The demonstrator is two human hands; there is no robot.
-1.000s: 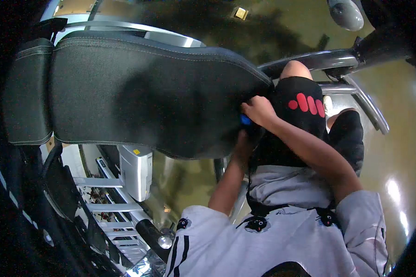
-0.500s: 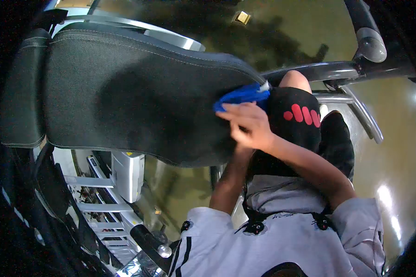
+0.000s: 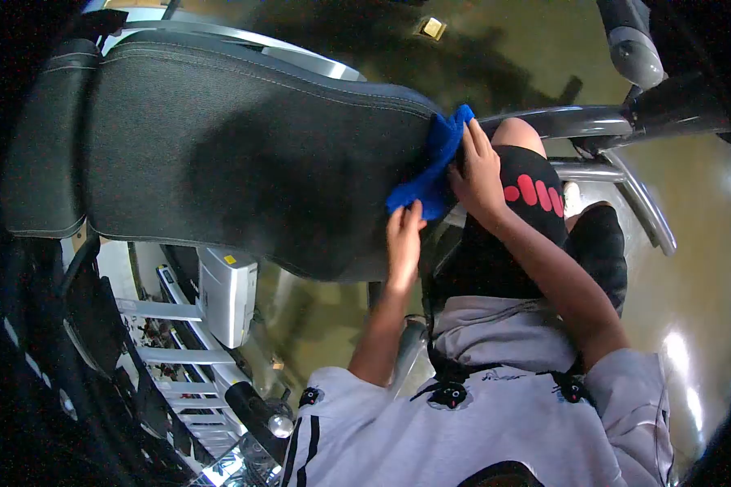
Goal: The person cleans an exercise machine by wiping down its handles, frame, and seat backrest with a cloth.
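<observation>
A blue cloth (image 3: 437, 166) lies draped over the narrow right end of a black padded seat (image 3: 244, 154) with stitched seams. My left hand (image 3: 404, 231) pinches the cloth's lower corner between thumb and fingers. At the cloth's upper right edge, my right hand (image 3: 477, 174) grips it with fingers stretched along the edge towards its top corner. Part of the cloth is hidden behind the fingers. My right hand is also close to my leg in black shorts (image 3: 503, 243), which is beside the seat's end.
Grey metal tubes (image 3: 560, 123) of a frame run at the right. A silver-grey housing (image 3: 227, 296) and a row of pale bars (image 3: 179, 357) are below the seat at the left. On the shiny floor (image 3: 666, 260) farther off sits a small yellowish block (image 3: 432, 29).
My hands, together over the bunched cloth before, have moved apart. The cloth is spread out more along the seat's end. My left hand has come out from beneath the right.
</observation>
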